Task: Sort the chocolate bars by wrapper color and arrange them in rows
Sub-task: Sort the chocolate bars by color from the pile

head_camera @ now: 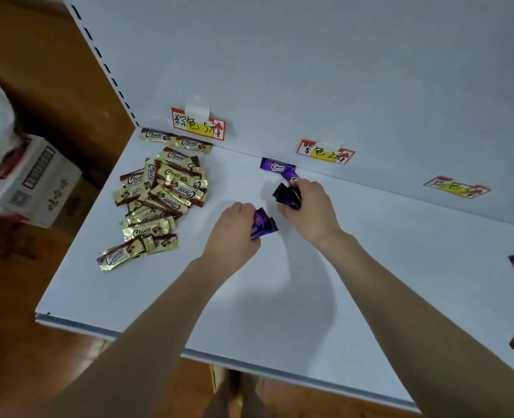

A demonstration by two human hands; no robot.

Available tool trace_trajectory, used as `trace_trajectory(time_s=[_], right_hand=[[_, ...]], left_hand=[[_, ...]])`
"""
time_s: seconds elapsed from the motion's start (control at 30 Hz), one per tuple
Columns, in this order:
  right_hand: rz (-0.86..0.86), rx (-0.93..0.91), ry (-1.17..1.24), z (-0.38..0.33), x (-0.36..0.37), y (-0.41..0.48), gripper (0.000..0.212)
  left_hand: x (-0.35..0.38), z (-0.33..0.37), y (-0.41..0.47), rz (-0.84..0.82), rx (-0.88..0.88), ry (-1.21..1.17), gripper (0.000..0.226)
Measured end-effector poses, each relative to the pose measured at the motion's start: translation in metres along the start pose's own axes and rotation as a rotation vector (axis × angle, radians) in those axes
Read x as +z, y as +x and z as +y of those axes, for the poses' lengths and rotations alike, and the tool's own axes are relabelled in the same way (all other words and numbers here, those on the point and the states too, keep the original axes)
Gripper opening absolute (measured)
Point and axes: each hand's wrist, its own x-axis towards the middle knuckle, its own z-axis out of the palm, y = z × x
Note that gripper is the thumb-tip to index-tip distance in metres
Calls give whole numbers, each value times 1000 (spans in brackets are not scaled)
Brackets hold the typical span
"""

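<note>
Mid-frame on the white shelf (370,282), left hand (234,230) grips purple bars (263,226), right hand (308,203) grips a dark bunch (287,194), gold bars (162,194) piled at left.

Gold-and-brown wrappers (162,191) are heaped at far left; purple wrappers (277,167) are seen centre; red-bordered yellow labels (198,125) are taped on white shelving (310,70).

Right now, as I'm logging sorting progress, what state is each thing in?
left hand: grips purple bars
right hand: grips dark-wrapped bars
purple bar at the wall: lying flat
gold heap: loose, overlapping, not in rows
two gold bars at the wall: flat, end to end
</note>
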Motion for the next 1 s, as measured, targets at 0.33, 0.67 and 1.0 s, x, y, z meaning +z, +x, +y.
trace_trajectory(time_s=[0.33,0.67,1.0], right_hand=[[-15,-31,-171,-3,22,27,30],[-45,-83,16,5,6,11,40],[60,137,-108,86,-68,-74,47]], left_hand=[[12,-17,26,3,71,79,25],[9,-18,3,95,286,115,53],[18,54,-31,62,575,201,33]])
